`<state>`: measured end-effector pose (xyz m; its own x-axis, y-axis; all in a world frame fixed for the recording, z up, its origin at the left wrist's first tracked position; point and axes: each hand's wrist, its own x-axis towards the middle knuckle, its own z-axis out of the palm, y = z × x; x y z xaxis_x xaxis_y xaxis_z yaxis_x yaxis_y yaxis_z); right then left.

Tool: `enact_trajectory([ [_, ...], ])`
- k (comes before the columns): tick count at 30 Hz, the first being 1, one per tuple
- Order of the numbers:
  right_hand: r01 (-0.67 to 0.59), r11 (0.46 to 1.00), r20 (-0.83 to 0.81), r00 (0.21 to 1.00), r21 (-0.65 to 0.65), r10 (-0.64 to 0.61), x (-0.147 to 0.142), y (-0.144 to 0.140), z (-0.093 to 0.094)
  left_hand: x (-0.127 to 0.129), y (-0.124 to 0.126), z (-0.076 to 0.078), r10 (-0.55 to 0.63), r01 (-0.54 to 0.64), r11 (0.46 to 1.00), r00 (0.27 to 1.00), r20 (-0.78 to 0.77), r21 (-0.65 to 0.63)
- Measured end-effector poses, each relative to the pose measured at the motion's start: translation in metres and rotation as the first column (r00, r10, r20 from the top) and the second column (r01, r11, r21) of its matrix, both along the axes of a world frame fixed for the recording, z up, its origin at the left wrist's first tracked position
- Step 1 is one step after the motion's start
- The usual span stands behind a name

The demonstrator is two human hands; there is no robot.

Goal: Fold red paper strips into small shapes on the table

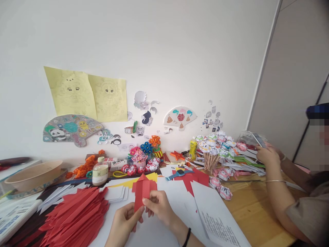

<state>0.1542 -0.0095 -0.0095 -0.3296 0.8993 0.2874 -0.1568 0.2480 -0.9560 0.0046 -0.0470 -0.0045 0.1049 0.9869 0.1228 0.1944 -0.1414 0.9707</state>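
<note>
Closest to the lens it's the worker's own two hands, coming up from the bottom edge, with a dark wristband [187, 236] on the right arm. The left hand [128, 216] pinches the bottom end of a folded red paper piece [142, 188], thumb in front and fingers curled in behind. The right hand [160, 206] has its thumb and fingertips closed on the lower right edge, so both hands are gripping the same bit of paper. It's held upright above the white sheets [174, 192], with a pointed tip on top and flaps sticking out at the sides.

My read: this is mid-fold, somewhere around lining up or pressing a crease near the bottom (can't see what the hidden fingertips are doing, so don't quote me). If so, the next move calls for the left hand to steady the piece while the right thumb runs firmly along the edge, keeping the sides even so the point doesn't go crooked.

Just left of the hands there's a big heap of red folded strips [74, 216]. Yellow paper [151, 177] lies behind the piece, and a blue watch [179, 174] sits on more red paper [202, 175] further right.
</note>
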Motion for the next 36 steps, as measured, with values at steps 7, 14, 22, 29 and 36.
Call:
enact_trajectory([
  [7, -0.05, 0.999, -0.026, 0.998, -0.021, 0.05, 0.002, -0.001, 0.004, 0.001, -0.006, 0.006, 0.018, -0.016, 0.997, 0.999, -0.028, 0.081],
  [14, -0.082, 0.996, -0.016, 0.997, -0.038, 0.081, 0.004, 0.003, 0.001, 0.002, -0.01, 0.007, 0.031, -0.022, 0.985, 0.998, -0.049, 0.171],
  [22, -0.077, 0.995, -0.005, 0.997, -0.06, 0.077, 0.006, -0.003, 0.007, 0.004, -0.011, 0.012, -0.038, 0.037, 0.994, 0.999, 0.004, 0.105],
  [29, -0.077, 0.996, 0.0, 0.997, -0.047, 0.077, 0.003, -0.002, 0.007, 0.001, -0.007, 0.007, -0.004, 0.009, 0.99, 0.999, -0.035, 0.142],
  [36, -0.083, 0.996, 0.0, 0.997, -0.031, 0.083, 0.006, -0.002, 0.007, 0.0, -0.007, 0.01, 0.038, -0.029, 0.994, 0.996, -0.084, 0.106],
])
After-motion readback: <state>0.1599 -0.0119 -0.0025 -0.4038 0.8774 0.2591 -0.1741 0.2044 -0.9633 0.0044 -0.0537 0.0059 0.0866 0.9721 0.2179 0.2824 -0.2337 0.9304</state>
